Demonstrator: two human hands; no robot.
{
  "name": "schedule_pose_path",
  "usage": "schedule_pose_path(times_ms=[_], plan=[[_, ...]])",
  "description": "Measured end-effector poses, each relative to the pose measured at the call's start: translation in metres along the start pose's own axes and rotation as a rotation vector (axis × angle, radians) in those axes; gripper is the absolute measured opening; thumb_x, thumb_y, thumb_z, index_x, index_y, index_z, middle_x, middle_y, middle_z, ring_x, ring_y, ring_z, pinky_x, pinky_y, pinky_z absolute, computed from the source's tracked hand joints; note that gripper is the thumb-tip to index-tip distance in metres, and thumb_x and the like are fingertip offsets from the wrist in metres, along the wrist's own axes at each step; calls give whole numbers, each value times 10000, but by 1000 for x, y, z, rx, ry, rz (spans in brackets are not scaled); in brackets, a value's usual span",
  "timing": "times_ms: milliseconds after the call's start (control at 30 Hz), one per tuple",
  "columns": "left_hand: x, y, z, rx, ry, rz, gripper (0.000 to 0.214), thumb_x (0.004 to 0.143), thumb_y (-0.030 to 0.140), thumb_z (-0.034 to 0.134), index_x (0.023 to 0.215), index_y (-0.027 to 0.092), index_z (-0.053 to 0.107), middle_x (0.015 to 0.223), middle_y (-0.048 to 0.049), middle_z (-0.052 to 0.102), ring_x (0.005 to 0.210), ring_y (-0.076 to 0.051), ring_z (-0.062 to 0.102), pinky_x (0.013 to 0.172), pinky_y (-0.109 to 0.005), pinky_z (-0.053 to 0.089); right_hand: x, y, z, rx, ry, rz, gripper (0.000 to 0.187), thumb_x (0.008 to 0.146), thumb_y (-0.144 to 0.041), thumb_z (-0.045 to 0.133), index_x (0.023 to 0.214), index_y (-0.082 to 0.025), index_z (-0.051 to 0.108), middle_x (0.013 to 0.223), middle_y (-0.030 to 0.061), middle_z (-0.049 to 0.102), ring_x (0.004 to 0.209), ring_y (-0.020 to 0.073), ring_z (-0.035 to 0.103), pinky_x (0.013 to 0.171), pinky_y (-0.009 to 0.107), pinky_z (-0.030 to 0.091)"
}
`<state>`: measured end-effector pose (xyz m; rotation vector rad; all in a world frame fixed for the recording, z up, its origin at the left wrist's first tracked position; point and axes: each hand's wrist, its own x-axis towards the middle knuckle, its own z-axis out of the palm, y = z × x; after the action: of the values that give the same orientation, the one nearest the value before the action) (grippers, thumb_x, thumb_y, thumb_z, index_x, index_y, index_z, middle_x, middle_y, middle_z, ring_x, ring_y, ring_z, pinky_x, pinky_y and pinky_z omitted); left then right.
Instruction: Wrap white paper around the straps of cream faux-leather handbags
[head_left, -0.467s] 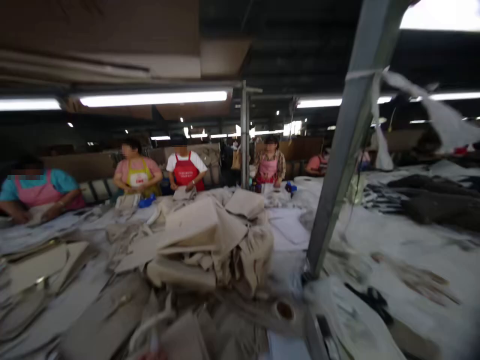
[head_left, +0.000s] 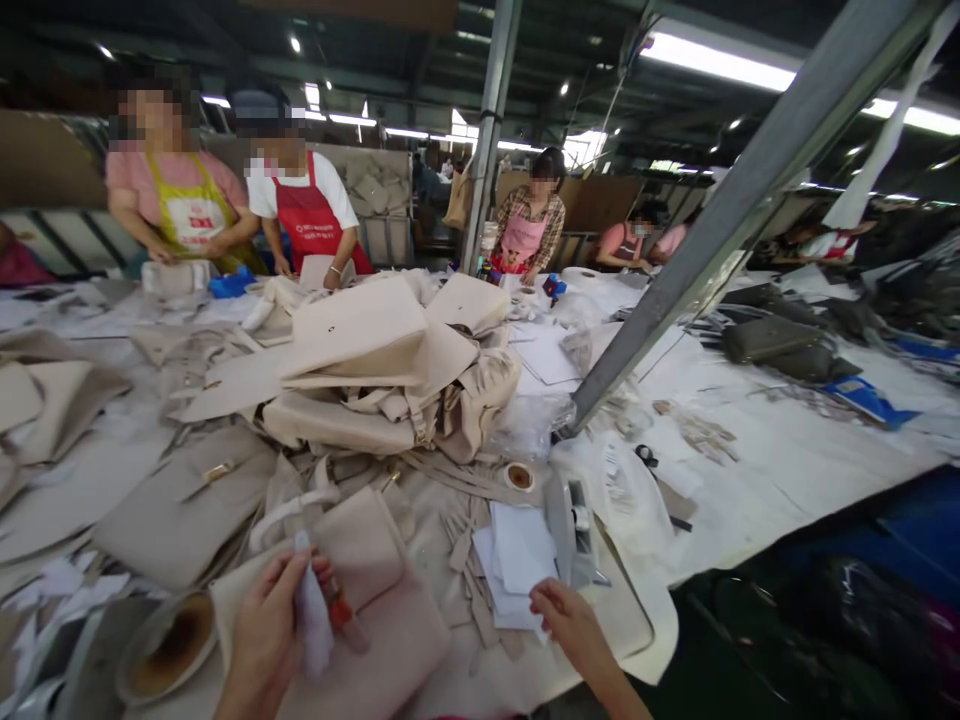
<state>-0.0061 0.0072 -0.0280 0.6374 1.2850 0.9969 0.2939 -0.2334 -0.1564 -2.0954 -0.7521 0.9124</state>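
Near the bottom left, my left hand (head_left: 271, 612) is closed around a narrow white strip of cloth or paper (head_left: 313, 622). Beside that strip is a slim orange-red object (head_left: 341, 608), too blurred to name; I cannot tell whether the same fingers hold it. Under this hand lies a beige bag piece (head_left: 409, 625) with a flap. My right hand (head_left: 564, 612) reaches in from the lower right, its fingers loosely bent and apart with nothing visible in them. Its fingertips are at the edge of a small stack of white sheets (head_left: 525, 550).
A heap of beige bags (head_left: 360, 340) rises mid-table. A slanted metal post (head_left: 697, 260) stands right of it. A glue-stained bowl (head_left: 169, 648) sits at lower left, a tape roll (head_left: 519, 477) behind the sheets. Co-workers, one in a red apron (head_left: 311, 215), work across the table.
The view has tilted down and moved closer to the table, and is sharper. Both my hands now show clearly; before, only a blurred bit of one showed at the bottom edge.
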Motion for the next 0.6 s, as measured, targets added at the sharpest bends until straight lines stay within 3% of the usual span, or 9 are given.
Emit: schedule_pose_path(times_ms=[133,300,467,533,600], plan=[[-4,0,0,-5,-6,-40,230,635,263,797,792,171,657,596,-1,704,513,-171,664,490,-247,560,47,11,-5,-112,222,-92,373,767,-519,437,854,-224,648,855,90,702,803,273,661,790,418,540],[-7,1,2,-7,-5,-30,296,590,312,821,788,176,647,592,3,700,501,-173,653,484,-263,555,77,15,21,-228,411,-171,786,782,-716,383,1228,-99,576,1174,244,611,1139,398,573,998,554,457],[-17,5,7,-37,6,-24,407,494,404,864,726,168,626,559,9,676,487,-147,618,487,-242,519,68,28,43,-373,338,-353,918,753,-807,465,1351,-112,507,1408,269,489,1280,449,484,1032,596,438],[-19,5,9,-55,6,-16,439,471,436,874,707,165,622,547,9,668,484,-135,600,490,-232,501,70,43,49,-443,294,-450,866,777,-797,428,1283,-108,572,1368,278,537,1234,460,532,997,601,478],[-20,6,11,-60,6,-11,450,472,454,879,700,161,624,549,4,668,499,-133,600,502,-229,492,75,58,52,-380,255,-434,765,803,-764,375,1174,-155,651,1325,272,581,1211,482,550,978,631,487]])
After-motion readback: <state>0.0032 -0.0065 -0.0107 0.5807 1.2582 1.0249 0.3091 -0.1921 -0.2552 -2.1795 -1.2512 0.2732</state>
